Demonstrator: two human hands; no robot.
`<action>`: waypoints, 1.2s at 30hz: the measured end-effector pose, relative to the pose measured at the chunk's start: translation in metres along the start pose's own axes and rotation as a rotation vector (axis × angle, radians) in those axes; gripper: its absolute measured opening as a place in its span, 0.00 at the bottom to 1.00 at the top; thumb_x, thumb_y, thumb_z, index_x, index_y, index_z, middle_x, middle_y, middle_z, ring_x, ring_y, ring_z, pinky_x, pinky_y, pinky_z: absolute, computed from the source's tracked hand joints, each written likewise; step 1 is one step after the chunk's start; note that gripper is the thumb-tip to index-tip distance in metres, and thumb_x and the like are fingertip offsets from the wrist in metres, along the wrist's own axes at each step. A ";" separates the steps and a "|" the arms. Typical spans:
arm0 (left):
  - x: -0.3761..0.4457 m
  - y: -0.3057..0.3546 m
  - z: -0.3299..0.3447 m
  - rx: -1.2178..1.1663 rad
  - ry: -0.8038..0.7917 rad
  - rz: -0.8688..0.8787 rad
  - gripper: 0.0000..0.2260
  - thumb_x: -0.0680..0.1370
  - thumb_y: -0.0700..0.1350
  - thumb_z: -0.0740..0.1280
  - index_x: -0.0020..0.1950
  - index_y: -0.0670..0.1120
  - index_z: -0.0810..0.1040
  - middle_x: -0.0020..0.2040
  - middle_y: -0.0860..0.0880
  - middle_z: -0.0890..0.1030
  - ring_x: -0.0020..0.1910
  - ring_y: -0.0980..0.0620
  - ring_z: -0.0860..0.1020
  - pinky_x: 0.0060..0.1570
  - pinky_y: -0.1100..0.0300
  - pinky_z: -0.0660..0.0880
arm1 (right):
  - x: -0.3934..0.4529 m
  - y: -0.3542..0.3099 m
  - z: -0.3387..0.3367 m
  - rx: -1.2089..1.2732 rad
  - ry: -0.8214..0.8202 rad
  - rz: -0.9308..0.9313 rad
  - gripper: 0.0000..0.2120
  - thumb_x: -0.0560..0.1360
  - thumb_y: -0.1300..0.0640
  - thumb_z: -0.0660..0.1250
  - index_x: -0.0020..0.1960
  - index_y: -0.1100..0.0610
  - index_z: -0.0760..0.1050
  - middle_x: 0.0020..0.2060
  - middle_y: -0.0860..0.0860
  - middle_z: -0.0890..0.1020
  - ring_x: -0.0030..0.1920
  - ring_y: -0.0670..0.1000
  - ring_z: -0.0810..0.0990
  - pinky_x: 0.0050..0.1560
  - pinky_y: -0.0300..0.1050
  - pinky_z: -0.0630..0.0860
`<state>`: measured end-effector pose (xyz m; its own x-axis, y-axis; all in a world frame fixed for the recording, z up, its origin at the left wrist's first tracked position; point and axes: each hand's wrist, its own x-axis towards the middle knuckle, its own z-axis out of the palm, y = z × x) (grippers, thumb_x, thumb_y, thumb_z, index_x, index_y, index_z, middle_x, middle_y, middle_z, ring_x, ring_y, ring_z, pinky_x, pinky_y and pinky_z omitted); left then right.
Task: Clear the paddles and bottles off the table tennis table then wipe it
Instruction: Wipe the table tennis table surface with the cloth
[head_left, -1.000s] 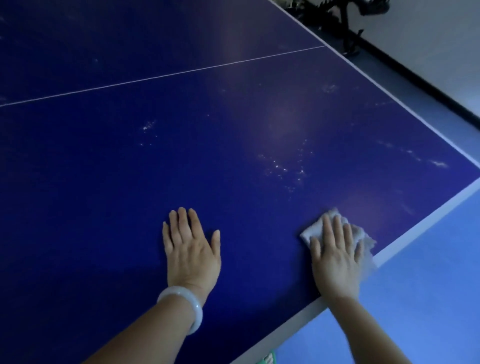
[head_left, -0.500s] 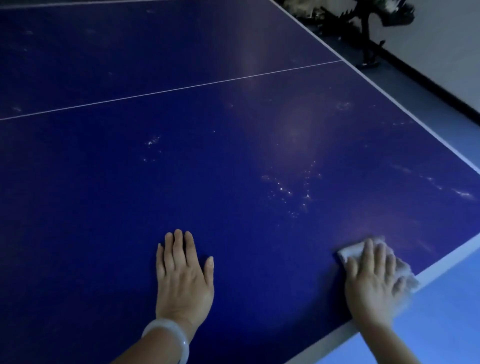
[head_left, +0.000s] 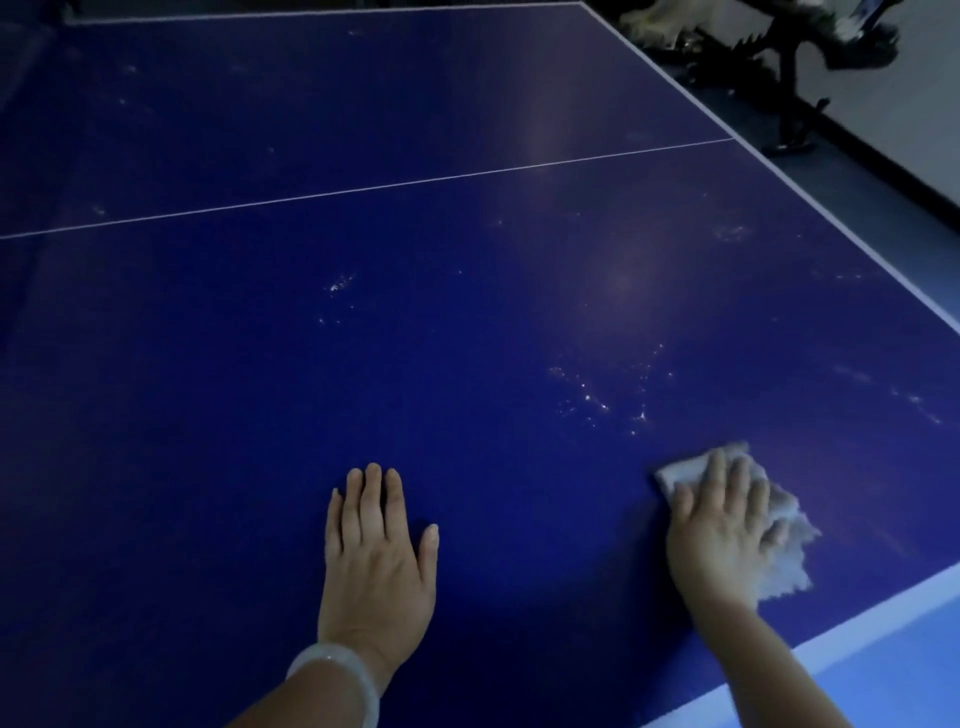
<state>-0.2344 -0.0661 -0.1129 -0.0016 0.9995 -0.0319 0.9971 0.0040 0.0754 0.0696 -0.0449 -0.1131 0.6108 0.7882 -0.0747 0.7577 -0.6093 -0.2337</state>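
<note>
Clearly, stage: the wiping half of the task, judging by how things lie.
Clearing: no paddles or bottles show anywhere on the dark blue table tennis table (head_left: 467, 322), so that part looks done as far as this view reaches.
Cloth: a crumpled white wiping cloth (head_left: 779, 525) lies on the table near its right front corner, just inside the white edge line.
Right hand: the right hand (head_left: 727, 525) presses flat on the cloth, fingers straight and spread over it rather than curled round it.
Left hand: the left hand (head_left: 376, 561) rests palm-down on the bare surface, fingers straight, holding nothing; a pale smooth bangle (head_left: 337, 675) sits on that wrist.
Left to do: whitish specks and smears (head_left: 602, 395) sit just beyond the cloth, with more (head_left: 340, 286) further left and fainter ones towards the far half, so most of the surface appears unwiped.
Estimate: early in the wipe.
</note>
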 end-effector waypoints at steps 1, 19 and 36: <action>0.000 0.000 0.000 0.000 0.000 -0.002 0.31 0.81 0.57 0.45 0.74 0.36 0.65 0.74 0.37 0.66 0.75 0.40 0.61 0.74 0.42 0.57 | -0.016 -0.015 0.005 -0.020 0.036 -0.092 0.27 0.82 0.45 0.47 0.80 0.52 0.53 0.79 0.52 0.53 0.79 0.55 0.48 0.75 0.64 0.46; 0.000 0.001 -0.001 0.011 -0.017 -0.015 0.31 0.82 0.58 0.46 0.74 0.37 0.65 0.74 0.38 0.67 0.75 0.40 0.62 0.72 0.43 0.58 | -0.041 -0.105 0.030 -0.098 -0.106 -0.681 0.30 0.80 0.41 0.39 0.80 0.49 0.44 0.79 0.48 0.44 0.79 0.52 0.39 0.76 0.61 0.38; 0.001 0.000 0.001 0.031 -0.007 -0.025 0.31 0.82 0.58 0.46 0.75 0.37 0.63 0.74 0.37 0.65 0.76 0.40 0.61 0.73 0.42 0.60 | -0.008 -0.112 0.028 -0.104 -0.021 -0.587 0.30 0.80 0.44 0.40 0.80 0.52 0.50 0.79 0.52 0.52 0.79 0.55 0.48 0.76 0.62 0.44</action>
<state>-0.2341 -0.0655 -0.1143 -0.0256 0.9988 -0.0407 0.9987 0.0274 0.0437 -0.0266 0.0193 -0.1134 0.0790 0.9967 0.0184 0.9865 -0.0755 -0.1454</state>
